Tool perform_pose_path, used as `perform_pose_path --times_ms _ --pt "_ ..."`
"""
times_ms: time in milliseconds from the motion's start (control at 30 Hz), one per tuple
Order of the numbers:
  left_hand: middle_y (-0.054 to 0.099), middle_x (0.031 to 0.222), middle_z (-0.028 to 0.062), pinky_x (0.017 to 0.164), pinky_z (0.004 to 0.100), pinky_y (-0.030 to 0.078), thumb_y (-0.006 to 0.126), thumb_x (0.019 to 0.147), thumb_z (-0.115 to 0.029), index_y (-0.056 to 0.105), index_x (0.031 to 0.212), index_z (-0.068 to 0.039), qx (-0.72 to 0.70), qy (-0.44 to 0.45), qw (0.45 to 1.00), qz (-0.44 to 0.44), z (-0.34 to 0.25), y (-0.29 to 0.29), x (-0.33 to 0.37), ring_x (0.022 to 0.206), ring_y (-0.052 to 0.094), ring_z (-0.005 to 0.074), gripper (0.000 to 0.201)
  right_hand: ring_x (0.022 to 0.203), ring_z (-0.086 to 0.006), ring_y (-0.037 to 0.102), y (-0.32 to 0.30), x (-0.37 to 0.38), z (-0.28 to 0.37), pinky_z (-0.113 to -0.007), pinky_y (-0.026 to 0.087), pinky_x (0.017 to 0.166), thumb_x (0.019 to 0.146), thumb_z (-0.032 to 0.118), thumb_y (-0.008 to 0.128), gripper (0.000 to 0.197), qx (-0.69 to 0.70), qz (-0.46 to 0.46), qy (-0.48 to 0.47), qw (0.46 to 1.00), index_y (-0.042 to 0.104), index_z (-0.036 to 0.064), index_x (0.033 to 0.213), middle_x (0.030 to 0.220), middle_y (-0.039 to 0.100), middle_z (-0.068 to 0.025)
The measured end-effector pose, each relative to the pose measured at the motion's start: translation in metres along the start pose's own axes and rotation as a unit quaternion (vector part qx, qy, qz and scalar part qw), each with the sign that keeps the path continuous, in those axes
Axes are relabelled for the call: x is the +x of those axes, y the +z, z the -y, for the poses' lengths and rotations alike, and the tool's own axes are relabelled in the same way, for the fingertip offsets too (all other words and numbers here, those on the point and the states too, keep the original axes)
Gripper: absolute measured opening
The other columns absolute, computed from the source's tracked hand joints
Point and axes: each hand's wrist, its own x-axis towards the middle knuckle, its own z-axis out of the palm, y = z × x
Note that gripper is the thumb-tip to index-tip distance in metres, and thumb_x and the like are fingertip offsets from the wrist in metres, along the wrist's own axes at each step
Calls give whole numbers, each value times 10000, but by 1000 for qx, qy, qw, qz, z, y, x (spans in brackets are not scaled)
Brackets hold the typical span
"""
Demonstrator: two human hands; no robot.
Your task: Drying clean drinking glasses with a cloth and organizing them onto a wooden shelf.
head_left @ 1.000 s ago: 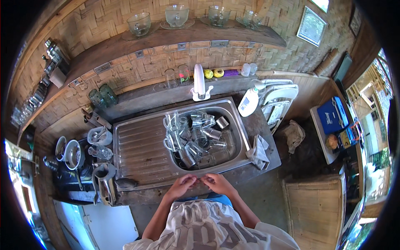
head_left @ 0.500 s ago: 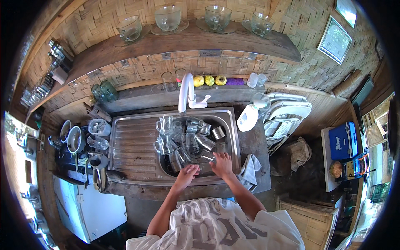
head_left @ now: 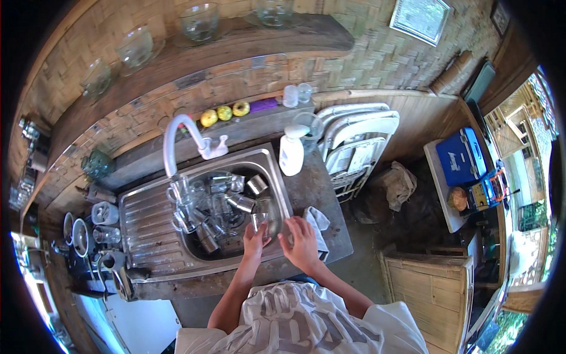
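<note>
My left hand (head_left: 254, 241) is over the near right part of the sink basin, its fingertips next to a clear drinking glass (head_left: 263, 206). Its index finger points forward and its thumb stands apart; whether it touches the glass I cannot tell. Just right of it, my right hand (head_left: 302, 243) hovers by the sink's right rim, fingers spread and nothing in them. Steel cups (head_left: 257, 184) and clear glass mugs (head_left: 184, 219) lie heaped in the steel sink (head_left: 147, 236), several of them tipped over.
A white faucet (head_left: 171, 144) arches above the sink's back edge. Right of the basin stand a white pump bottle (head_left: 291, 154) and a grey cloth (head_left: 317, 227). Folded white chairs (head_left: 359, 138) lean behind the counter. Pots and utensils (head_left: 82, 239) crowd the left side.
The view has turned and shifted to the right. My right hand has moved from a glass in the basin to the right rim. My left hand has come nearer that glass.
</note>
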Motion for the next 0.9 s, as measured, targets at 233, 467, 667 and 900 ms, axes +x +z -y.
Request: perform_pose_path --times_ms 233,467,667,900 --pt "684 1084 32 750 310 530 783 864 -243 465 1385 -94 24 59 998 -4 13 26 -15 960 625 119 628 1423 -465 302 10 -22 -51 -533 273 1160 916 314 615 598 -121 -65 101 985 464 -27 1383 1519 347 -283" --pt "635 1209 51 797 304 504 808 835 -211 501 1313 -91 56 121 988 77 -4 6 -48 1065 615 142 580 1186 -402 592 17 -30 -91 -450 462 1021 999 252 506 394 128 -168 283 936 579 -29 1264 1231 647 -217" --pt "655 1182 59 751 227 461 803 834 -148 525 1338 -71 -42 125 973 188 -26 -44 -63 976 602 101 580 957 -297 685 -33 -10 -4 -406 568 852 1018 491 394 600 726 -162 347 571 521 8 1351 1170 669 -149" --pt "622 1192 54 830 300 492 761 886 -232 417 1418 -105 -151 101 962 205 -50 -74 -72 1063 612 150 647 819 -41 508 19 -46 105 -219 435 710 998 269 603 386 471 -34 213 855 607 -22 1251 983 642 6"
